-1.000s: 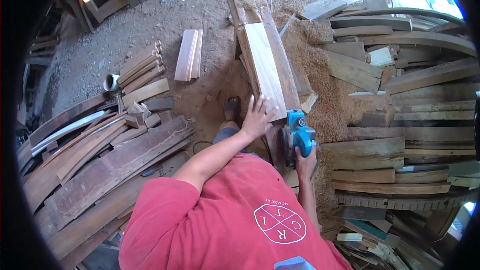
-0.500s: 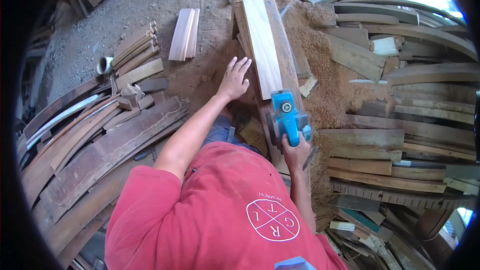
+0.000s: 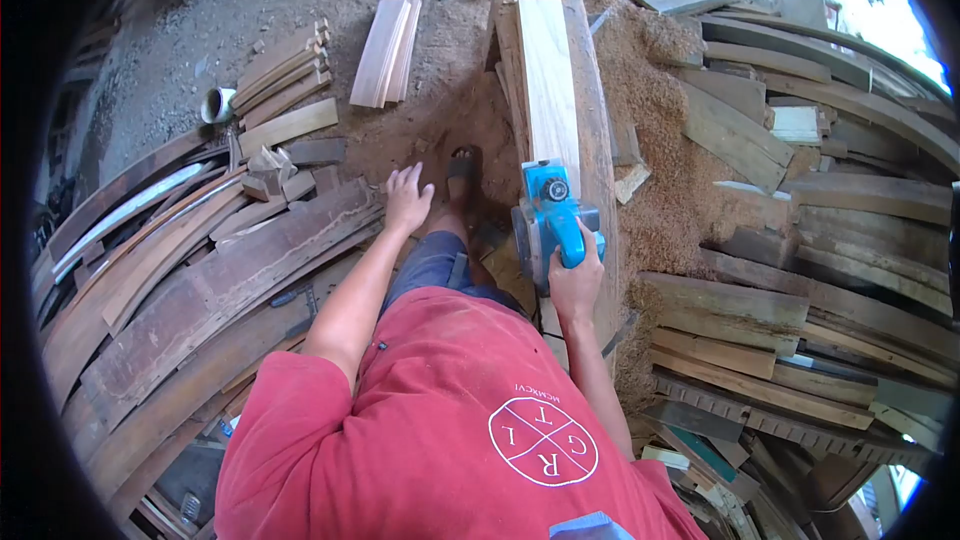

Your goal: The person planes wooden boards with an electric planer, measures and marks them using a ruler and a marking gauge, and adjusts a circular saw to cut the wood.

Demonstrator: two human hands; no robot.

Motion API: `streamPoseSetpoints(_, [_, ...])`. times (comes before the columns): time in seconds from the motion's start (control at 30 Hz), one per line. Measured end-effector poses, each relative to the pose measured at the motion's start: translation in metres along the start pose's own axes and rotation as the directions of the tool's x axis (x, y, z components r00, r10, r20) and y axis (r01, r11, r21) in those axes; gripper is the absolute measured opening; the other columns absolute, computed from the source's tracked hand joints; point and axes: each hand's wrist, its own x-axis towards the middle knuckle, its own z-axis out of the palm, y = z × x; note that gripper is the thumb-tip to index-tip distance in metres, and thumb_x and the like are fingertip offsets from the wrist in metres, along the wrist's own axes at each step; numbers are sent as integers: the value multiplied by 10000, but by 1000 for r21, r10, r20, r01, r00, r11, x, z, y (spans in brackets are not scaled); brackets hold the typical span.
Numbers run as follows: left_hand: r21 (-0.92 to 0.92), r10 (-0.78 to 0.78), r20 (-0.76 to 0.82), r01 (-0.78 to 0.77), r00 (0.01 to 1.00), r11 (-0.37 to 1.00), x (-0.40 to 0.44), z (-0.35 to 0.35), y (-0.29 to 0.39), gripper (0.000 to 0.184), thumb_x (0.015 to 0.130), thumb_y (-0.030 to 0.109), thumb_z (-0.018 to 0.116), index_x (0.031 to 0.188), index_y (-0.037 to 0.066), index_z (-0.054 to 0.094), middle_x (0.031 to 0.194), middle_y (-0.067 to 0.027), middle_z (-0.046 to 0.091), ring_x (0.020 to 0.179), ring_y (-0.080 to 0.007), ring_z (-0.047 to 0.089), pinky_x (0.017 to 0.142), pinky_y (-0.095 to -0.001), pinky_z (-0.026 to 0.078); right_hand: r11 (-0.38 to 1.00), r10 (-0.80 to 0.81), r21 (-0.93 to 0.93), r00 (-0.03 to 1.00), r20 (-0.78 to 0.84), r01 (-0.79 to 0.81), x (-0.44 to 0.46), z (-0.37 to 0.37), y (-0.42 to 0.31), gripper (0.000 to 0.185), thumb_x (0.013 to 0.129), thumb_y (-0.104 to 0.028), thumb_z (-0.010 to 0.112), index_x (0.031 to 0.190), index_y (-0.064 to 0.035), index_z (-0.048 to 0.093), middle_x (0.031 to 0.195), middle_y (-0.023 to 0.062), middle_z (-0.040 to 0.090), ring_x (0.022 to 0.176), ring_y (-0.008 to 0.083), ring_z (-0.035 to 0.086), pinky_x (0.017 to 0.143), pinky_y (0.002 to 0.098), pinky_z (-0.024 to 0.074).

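My right hand (image 3: 577,275) is wrapped round the handle of a blue power planer (image 3: 556,210). The planer sits at the near end of a pale board (image 3: 547,80), which lies lengthwise on a long wooden beam (image 3: 592,110). To the left of the beam, my left hand (image 3: 408,197) hangs in the air above the ground, its fingers apart and nothing in it. Whether the planer's base touches the board is hidden from above.
A small stack of planed boards (image 3: 386,52) lies on the ground left of the beam. Long planks (image 3: 220,285) are piled at the left, near a white pipe (image 3: 217,105). Wood shavings (image 3: 660,160) and stacked curved timber (image 3: 870,195) are at the right.
My left hand has left the board and moved left, away from the beam. My right hand has brought the planer up to the board's near end.
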Motion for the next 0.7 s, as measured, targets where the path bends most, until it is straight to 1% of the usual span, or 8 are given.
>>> streamPoseSetpoints(0.07, [29, -55, 39, 53, 998, 998, -12, 1, -31, 635, 994, 334, 661, 1557, 78, 513, 1562, -220, 514, 1502, -473, 350, 1277, -546, 271, 999, 26, -20, 999, -20, -26, 14, 7, -14, 500, 903, -41, 728, 1395, -81, 646, 1063, 271, 756, 1012, 412, 765, 860, 479, 570])
streamPoseSetpoints(0.17, [114, -153, 90, 143, 984, 983, -27, -2, -57, 641, 1001, 355, 660, 1561, 80, 515, 1584, -225, 493, 1515, -476, 335, 1283, -537, 267, 997, -25, -80, 999, -45, 21, 42, 17, -35, 486, 905, -44, 722, 1385, -78, 652, 1048, 273, 756, 1002, 430, 759, 848, 481, 570])
streamPoseSetpoints(0.2, [141, -241, 121, 223, 963, 964, -29, -9, -59, 644, 1001, 362, 663, 1563, 82, 516, 1590, -226, 487, 1522, -477, 327, 1286, -533, 265, 996, -24, -81, 999, -41, 21, 51, 19, -44, 486, 905, -44, 722, 1385, -78, 652, 1048, 273, 756, 1002, 430, 759, 848, 481, 570])
streamPoseSetpoints(0.27, [168, -351, 161, 325, 922, 931, -28, -19, -60, 650, 1003, 380, 665, 1569, 96, 515, 1600, -226, 478, 1538, -476, 308, 1293, -522, 255, 996, 32, -79, 999, -43, -35, 69, 24, -61, 478, 903, -56, 722, 1376, -75, 659, 1056, 277, 754, 1008, 446, 750, 850, 489, 571])
streamPoseSetpoints(0.5, [170, -399, 191, 370, 897, 913, 5, -30, -54, 648, 1004, 392, 659, 1570, 109, 518, 1598, -234, 476, 1530, -483, 312, 1291, -531, 248, 989, 10, -145, 999, -52, -17, 133, 40, -99, 478, 887, -97, 741, 1360, -76, 676, 1072, 269, 756, 1029, 443, 745, 876, 509, 570])
streamPoseSetpoints(0.6, [146, -378, 183, 355, 908, 923, 24, -25, -55, 649, 1003, 390, 661, 1568, 105, 518, 1587, -246, 481, 1531, -482, 305, 1286, -533, 256, 990, -84, -121, 992, -91, 72, 160, 47, -113, 535, 851, -100, 743, 1380, -145, 675, 1002, 288, 753, 976, 490, 729, 841, 562, 573])
streamPoseSetpoints(0.67, [103, -377, 189, 364, 907, 926, 37, -25, -50, 648, 1003, 387, 663, 1569, 103, 523, 1583, -258, 476, 1536, -480, 296, 1281, -532, 267, 989, 24, -147, 999, -48, -31, 176, 47, -135, 446, 885, -105, 735, 1328, -59, 697, 1116, 254, 758, 1052, 440, 739, 895, 493, 567])
streamPoseSetpoints(0.7, [104, -379, 193, 365, 905, 925, 43, -25, -53, 648, 1003, 387, 663, 1569, 103, 523, 1583, -258, 476, 1536, -480, 296, 1281, -532, 267, 988, 27, -150, 999, -46, -33, 185, 51, -138, 446, 885, -105, 735, 1328, -59, 697, 1116, 254, 758, 1052, 440, 739, 895, 493, 567])
